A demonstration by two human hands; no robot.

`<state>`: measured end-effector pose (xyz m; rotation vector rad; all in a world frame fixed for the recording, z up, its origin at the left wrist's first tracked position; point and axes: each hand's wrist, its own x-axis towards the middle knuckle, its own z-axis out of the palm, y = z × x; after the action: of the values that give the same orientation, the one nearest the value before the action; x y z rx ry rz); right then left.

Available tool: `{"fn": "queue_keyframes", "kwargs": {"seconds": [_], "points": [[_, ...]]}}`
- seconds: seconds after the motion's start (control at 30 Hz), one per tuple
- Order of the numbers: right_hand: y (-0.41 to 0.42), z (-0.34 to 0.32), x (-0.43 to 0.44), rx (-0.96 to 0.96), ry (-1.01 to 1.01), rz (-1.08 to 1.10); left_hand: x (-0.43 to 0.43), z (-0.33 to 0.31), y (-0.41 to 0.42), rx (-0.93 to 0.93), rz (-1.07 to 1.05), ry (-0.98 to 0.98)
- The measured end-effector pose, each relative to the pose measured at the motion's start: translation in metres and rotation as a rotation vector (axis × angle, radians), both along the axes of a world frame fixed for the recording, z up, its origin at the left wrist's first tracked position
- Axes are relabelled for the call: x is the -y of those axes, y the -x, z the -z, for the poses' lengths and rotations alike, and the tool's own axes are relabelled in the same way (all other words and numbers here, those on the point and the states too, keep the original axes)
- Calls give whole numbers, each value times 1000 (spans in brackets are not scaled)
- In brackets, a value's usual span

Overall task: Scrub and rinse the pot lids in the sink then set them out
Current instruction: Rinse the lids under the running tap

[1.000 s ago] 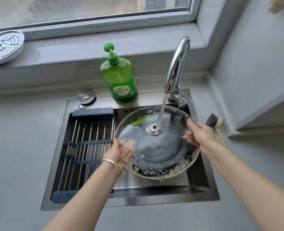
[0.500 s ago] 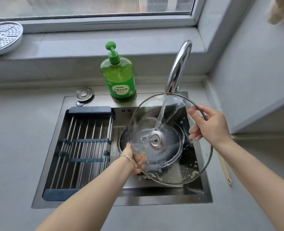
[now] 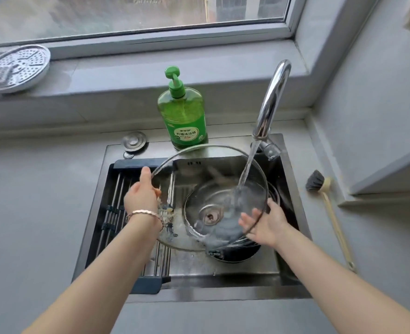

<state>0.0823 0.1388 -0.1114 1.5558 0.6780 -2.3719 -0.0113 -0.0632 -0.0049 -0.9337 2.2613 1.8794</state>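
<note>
Clear glass pot lid with a steel rim (image 3: pixel 199 179) held tilted over the sink, under running water.

Far left, on the windowsill: round perforated metal steamer plate (image 3: pixel 16 68). In the steel sink (image 3: pixel 223 294), left half: dark-framed drain rack with steel rods (image 3: pixel 117 213). Left hand (image 3: pixel 142 196), bracelet at the wrist, grips the lid's left rim, thumb on top and fingers curled round the edge. Behind the sink: round metal cap (image 3: pixel 134 140), then a green pump bottle of dish soap (image 3: pixel 183 116). Curved chrome tap (image 3: pixel 271 100) drops a stream (image 3: pixel 244 169) onto the lid's right part. A dark pot (image 3: pixel 235 253) sits below the lid. Right hand (image 3: pixel 264 225) is at the lower right rim, fingers spread and fairly straight, seen through the glass. On the counter, right: dark-bristled brush with a pale wooden handle (image 3: pixel 326 206).
</note>
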Motion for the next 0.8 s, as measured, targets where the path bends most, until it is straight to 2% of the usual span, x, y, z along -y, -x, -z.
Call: {"fn": "queue_keyframes", "kwargs": {"seconds": [0.17,0.23,0.33,0.43,0.53,0.67,0.8], "points": [[-24,-14,-16,-221,295,-123,-4,3,-12,-202,91,-98],[-32,-12,-24,-305,263,-183,-4,9,-18,-318,213,-147],[-40,-3,-29,-282,210,-180,-1,15,-17,-411,479,-239],[-48,11,-26,-301,195,-106,-1,21,-14,-293,640,-335],[-48,9,-22,-266,86,-71,1,30,-10,-95,534,-576],[-39,-12,-36,-306,-99,-112,-1,46,-9,153,377,-536],[-20,-54,-52,-295,-476,-348,-11,61,-28,425,404,-504]]}}
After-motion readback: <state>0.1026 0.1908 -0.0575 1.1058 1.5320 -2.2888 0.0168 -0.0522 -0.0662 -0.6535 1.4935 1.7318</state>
